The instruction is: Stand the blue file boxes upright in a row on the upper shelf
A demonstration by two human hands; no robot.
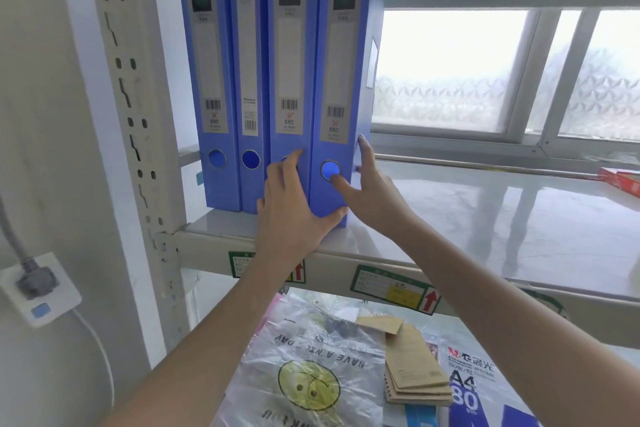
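Several blue file boxes stand upright side by side at the left end of the upper shelf [485,218], spines facing me. The rightmost blue file box [341,80] leans slightly and sticks out further than the others. My left hand [294,204] grips its lower left corner, fingers between it and the neighbouring box [291,62]. My right hand [367,180] holds its lower right side, thumb at the round finger hole on the spine and fingers along the box's right face. Two more boxes [211,80] stand further left.
The shelf's perforated metal upright [135,114] rises at the left. A red and white box [620,180] lies at the shelf's far right. On the lower shelf lie plastic bags [304,374], brown notebooks [412,367] and an A4 paper pack [474,392]. A wall socket [38,288] is at left.
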